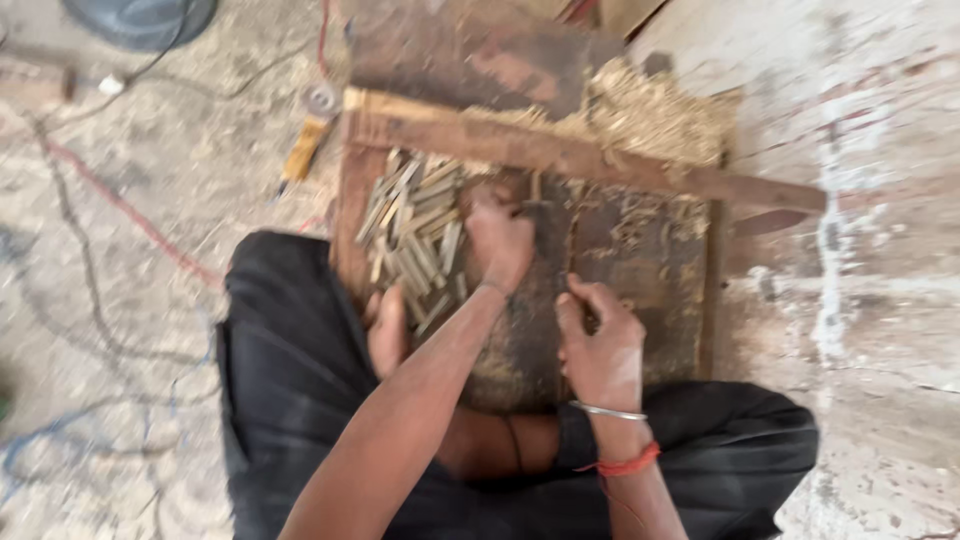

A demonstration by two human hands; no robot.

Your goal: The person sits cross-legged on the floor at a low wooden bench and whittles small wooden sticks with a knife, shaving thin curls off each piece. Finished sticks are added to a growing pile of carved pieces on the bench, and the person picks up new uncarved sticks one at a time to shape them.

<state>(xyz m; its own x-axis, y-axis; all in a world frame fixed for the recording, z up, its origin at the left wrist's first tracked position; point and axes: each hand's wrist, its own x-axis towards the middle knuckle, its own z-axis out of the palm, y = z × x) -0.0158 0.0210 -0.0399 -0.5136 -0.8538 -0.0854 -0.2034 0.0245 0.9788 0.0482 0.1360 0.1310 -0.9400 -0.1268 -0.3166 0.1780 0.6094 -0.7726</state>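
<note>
I sit on the floor with a worn wooden board [640, 250] in front of my crossed legs. A heap of several short pale wooden sticks [415, 235] lies on its left part. My left hand [500, 245] reaches forward to the right edge of that heap, closed in a fist, and a short dark wooden piece [535, 208] juts from it. My right hand [600, 345], with a metal bangle and a red thread at the wrist, rests on the board nearer to me. Its fingers are curled, and blur hides whether anything is in them.
A wooden rail [600, 160] runs across the board's far side, with a mound of pale shavings [650, 115] behind it. A yellow-handled tool [305, 145], a red cable [120, 205] and other cords lie on the dusty floor to the left. A whitish wall [860, 250] stands at the right.
</note>
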